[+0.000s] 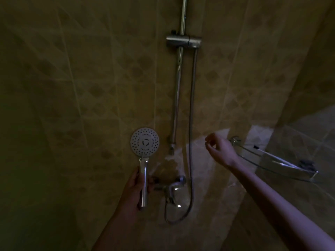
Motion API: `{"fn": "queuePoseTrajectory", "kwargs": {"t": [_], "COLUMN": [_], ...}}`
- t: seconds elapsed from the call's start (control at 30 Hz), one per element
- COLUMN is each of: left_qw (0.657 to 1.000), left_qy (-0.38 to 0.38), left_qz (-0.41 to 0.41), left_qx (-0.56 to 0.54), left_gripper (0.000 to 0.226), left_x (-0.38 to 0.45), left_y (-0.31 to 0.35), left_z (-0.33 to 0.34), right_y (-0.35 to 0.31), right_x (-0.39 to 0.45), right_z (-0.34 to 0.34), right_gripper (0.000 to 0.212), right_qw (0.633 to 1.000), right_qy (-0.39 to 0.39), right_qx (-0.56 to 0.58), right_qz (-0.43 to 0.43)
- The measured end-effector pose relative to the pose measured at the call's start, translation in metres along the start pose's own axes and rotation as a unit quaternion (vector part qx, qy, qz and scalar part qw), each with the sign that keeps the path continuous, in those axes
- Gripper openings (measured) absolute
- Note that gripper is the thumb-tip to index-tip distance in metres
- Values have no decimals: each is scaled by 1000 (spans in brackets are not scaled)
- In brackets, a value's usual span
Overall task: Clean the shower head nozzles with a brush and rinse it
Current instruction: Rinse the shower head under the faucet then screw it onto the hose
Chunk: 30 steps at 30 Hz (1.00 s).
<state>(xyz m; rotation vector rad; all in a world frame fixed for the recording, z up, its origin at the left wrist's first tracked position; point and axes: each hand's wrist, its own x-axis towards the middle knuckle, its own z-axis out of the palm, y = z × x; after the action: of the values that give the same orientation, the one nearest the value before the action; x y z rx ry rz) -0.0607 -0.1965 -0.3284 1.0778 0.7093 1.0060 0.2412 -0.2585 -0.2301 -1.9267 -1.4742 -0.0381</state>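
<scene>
Shower head [144, 141] round, white, dotted face upright; left hand [135, 187] grips chrome handle; right hand [218, 148] empty, loosely curled.

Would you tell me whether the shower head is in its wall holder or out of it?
Out. The left hand grips the shower head by its handle, nozzles facing the camera; the holder on the rail is empty.

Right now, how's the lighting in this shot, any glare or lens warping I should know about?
Head view: very dim with a yellow cast; the shower head face is the brightest thing, nozzles readable. A pale light patch falls on the wall near the right hand. Glints on the glass shelf. Wide-angle bending curves the slide rail.
</scene>
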Motion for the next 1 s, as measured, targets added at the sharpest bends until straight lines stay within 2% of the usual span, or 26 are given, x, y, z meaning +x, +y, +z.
{"fn": "queuePoseTrajectory", "kwargs": {"t": [0.07,0.3,0.43,0.57,0.7,0.83,1.0], "left_qw": [1000,993,987,979,978,979,977], "left_qy": [2,7,3,-11,-1,11,28], "left_qz": [30,112,158,199,198,189,194], "left_qx": [-4,-31,-44,-49,-71,-80,-81], "left_gripper": [20,21,19,21,26,29,30], "left_x": [15,53,68,77,79,77,73], "left_y": [20,76,99,115,113,105,104], "left_z": [-2,12,29,48,54,52,51], "right_y": [-15,-66,-92,-99,-98,-100,-105], "right_x": [24,125,170,198,203,202,210], "right_z": [-6,-50,-74,-78,-72,-75,-87], "right_gripper": [5,16,18,21,22,19,30], "right_qw": [1000,991,975,961,958,942,935], "right_qy": [0,108,161,105,99,77,122], "right_qx": [4,71,147,254,258,314,319], "right_qz": [-28,-38,-33,-28,-82,-94,-100]}}
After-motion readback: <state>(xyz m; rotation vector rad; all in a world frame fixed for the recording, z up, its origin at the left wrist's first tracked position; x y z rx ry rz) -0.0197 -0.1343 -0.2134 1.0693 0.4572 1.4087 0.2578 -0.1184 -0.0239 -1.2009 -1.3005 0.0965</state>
